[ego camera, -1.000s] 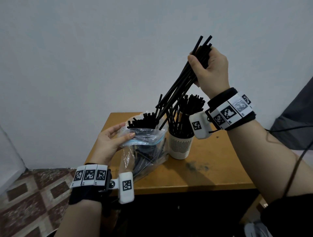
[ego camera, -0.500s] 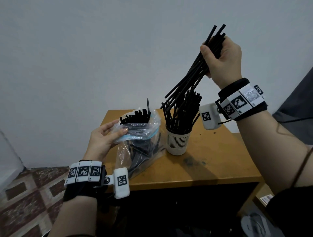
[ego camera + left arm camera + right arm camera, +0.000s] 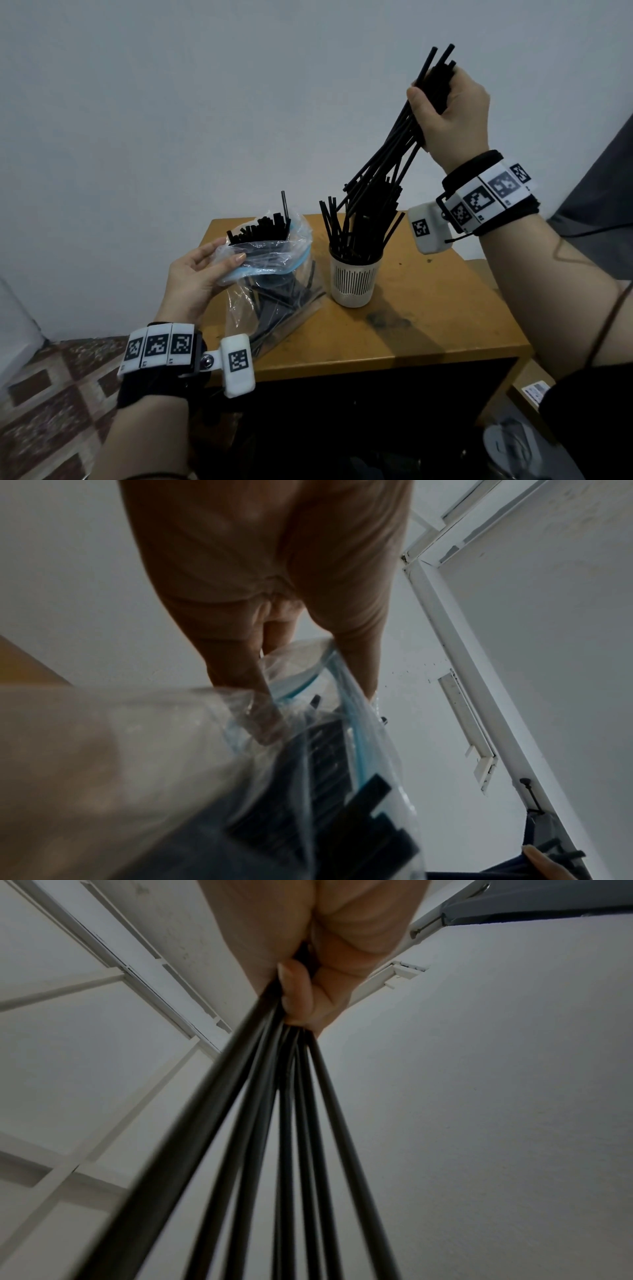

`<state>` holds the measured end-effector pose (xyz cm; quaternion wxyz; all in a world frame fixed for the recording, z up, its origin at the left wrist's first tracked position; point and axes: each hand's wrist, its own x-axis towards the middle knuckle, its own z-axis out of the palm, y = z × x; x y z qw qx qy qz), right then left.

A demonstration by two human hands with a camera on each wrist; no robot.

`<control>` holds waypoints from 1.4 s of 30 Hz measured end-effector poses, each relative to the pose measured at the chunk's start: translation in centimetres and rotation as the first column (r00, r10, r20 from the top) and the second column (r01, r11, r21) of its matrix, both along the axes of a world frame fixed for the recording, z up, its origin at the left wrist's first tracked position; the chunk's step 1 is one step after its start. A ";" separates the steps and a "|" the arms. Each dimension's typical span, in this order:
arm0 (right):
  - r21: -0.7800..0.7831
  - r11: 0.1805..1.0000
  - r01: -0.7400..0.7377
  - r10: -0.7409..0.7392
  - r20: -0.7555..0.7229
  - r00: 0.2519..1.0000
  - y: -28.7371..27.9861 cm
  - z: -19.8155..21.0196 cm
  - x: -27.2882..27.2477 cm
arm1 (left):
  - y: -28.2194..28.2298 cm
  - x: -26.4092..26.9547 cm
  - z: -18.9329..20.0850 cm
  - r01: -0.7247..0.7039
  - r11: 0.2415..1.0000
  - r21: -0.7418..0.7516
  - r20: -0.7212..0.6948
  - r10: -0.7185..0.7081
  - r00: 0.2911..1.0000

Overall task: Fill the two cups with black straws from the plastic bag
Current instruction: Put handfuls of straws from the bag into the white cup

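Gripping straw bundle [image 3: 387,161] w/ right hand [image 3: 452,113] – above cup [image 3: 354,281]; left hand [image 3: 195,277] pinching bag [image 3: 274,274]

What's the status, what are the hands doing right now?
Right hand grips straw bundle above white cup. Left hand holds plastic bag open. Nothing blocking.

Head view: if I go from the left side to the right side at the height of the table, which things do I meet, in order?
left hand → plastic bag with black straws → white cup holding straws → right wrist camera. Higher up, the right hand grips a bundle of straws.
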<state>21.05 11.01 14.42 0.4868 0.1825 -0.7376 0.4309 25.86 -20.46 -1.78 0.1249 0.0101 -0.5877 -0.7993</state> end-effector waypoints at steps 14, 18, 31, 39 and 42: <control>0.393 0.920 0.005 0.003 -0.021 1.000 -3.9 -1.8 1.0 | 0.3 0.6 0.4 -0.015 1.000 -0.012 0.011 0.015 1.000; 0.469 0.882 -0.046 0.042 0.018 0.999 -4.7 -3.6 1.9 | 0.3 0.7 0.4 -0.017 1.000 -0.011 0.011 0.017 1.000; 0.449 0.892 -0.045 -0.029 0.155 0.987 -4.8 -5.1 0.3 | 0.3 0.7 0.1 -0.022 1.000 -0.005 0.018 0.022 1.000; 0.307 0.950 0.062 -0.111 0.145 0.983 -2.3 -5.2 -1.3 | 0.2 0.7 0.1 -0.021 1.000 -0.001 0.026 0.021 0.999; 0.278 0.958 0.078 -0.118 0.132 0.984 -1.6 -5.1 -1.8 | 0.3 0.7 0.1 -0.013 1.000 0.002 0.031 0.013 0.999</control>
